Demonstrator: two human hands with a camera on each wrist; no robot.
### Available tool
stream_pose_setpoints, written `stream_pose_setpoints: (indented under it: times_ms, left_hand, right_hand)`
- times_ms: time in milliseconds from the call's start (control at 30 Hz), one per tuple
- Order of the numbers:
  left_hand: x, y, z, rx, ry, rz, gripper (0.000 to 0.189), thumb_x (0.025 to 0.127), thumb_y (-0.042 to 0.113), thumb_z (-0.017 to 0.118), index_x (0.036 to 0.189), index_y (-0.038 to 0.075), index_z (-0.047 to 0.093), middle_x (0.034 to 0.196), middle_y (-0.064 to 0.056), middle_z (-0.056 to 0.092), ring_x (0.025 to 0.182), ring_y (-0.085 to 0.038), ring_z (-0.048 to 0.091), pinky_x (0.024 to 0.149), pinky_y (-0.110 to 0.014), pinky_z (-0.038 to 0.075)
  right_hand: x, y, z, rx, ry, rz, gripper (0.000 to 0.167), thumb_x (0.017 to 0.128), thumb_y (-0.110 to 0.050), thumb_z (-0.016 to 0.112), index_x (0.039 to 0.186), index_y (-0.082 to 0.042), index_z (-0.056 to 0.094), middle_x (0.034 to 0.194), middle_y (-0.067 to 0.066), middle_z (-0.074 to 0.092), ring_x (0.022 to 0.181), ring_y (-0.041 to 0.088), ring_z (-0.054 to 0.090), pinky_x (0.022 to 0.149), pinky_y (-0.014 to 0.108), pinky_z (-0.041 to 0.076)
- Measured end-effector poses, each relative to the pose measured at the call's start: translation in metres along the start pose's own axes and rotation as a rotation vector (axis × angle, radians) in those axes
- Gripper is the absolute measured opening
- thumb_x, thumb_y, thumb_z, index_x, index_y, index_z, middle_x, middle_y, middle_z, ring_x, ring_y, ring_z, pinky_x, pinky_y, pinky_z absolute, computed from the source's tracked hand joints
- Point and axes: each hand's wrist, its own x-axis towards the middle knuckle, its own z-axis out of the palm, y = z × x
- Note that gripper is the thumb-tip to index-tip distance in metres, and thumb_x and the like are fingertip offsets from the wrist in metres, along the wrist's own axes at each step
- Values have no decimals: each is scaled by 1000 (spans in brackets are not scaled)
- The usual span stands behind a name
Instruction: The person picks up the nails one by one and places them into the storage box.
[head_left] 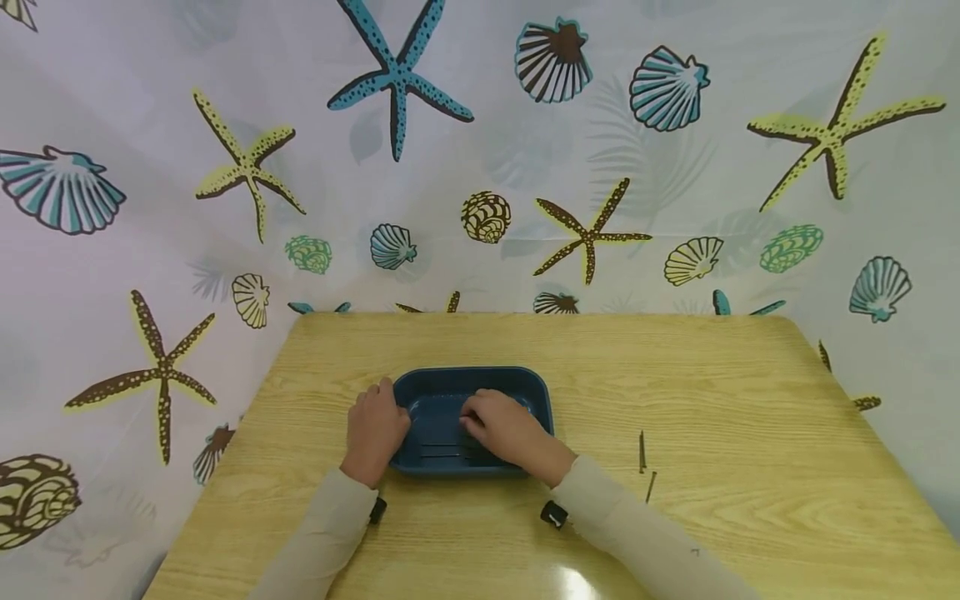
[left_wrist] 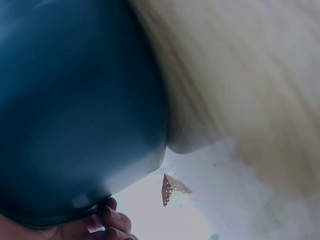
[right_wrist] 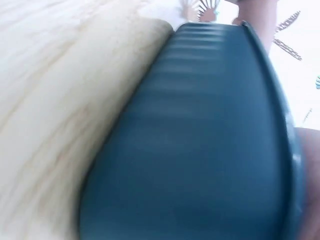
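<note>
A dark blue tray point(head_left: 471, 472) with rounded corners sits on the table. My left hand point(head_left: 375, 425) grips its left rim, and the fingertips point(left_wrist: 116, 220) curl at that rim in the left wrist view. Over the inside of the tray is my right hand point(head_left: 502, 423), its fingers bent toward the thumb; whether it pinches anything I cannot tell. Thin dark nails point(head_left: 441, 456) lie on the tray floor, partly covered by the right hand. The tray's outer wall point(right_wrist: 185, 140) fills much of the right wrist view.
Right of the tray, two loose nails lie on the wooden table point(head_left: 712, 400): one nail point(head_left: 642, 452) farther back and another nail point(head_left: 651, 486) nearer. A white curtain point(head_left: 465, 150) printed with shells and starfish surrounds the table's back and sides.
</note>
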Motion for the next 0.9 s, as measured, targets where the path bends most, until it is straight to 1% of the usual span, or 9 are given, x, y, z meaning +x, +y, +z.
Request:
stream_pose_setpoints:
  times_ms: [200,333,433,567,667,767,900]
  left_hand:
    - [0,2,-1,12,-5,-6,25,82,8,50,105,-2,55,87,-18,56,78,-35,54,68,-50,44]
    - [0,2,0,14,-13,-11,25,83,8,50,105,-2,55,87,-17,56,78,-35,54,68,-49,44]
    - [-2,1,0,12,-11,-8,24,83,8,50,104,-2,55,86,-17,56,76,-35,53,67,-49,44]
    - [-2,1,-1,14,-9,-4,25,83,8,50,104,-3,55,85,-18,56,75,-35,53,67,-49,44]
    - [-1,1,-2,17,-4,2,25,82,8,50,105,-3,55,85,-18,55,74,-35,53,67,-49,44]
    - [-1,0,-2,15,2,8,27,82,7,50,106,-3,55,85,-18,55,74,-35,53,66,-49,45]
    - [-1,1,-2,8,0,5,29,83,7,50,108,-4,55,86,-18,56,75,-35,54,67,-49,45]
  right_hand:
    - [-26,12,-28,30,53,37,12,92,-20,58,96,-13,67,84,-8,55,73,5,50,66,25,45]
    - [-45,25,-45,61,64,85,12,91,-19,59,96,-11,67,84,-8,55,72,5,49,65,24,45]
    - [-61,35,-57,81,81,127,10,90,-17,61,95,-10,66,86,-7,57,75,6,52,67,26,46]
    - [-81,49,-73,82,135,178,8,90,-17,61,94,-13,66,89,-6,59,81,8,56,71,29,47]
    - [-94,60,-84,80,166,216,9,91,-18,59,96,-13,66,91,-5,59,82,9,56,72,32,48]
    - [-106,73,-92,75,170,255,11,92,-18,58,97,-12,66,91,-2,59,82,12,57,72,34,48]
    - [-123,88,-99,84,154,291,14,93,-17,57,99,-8,65,93,1,59,83,17,57,71,37,48]
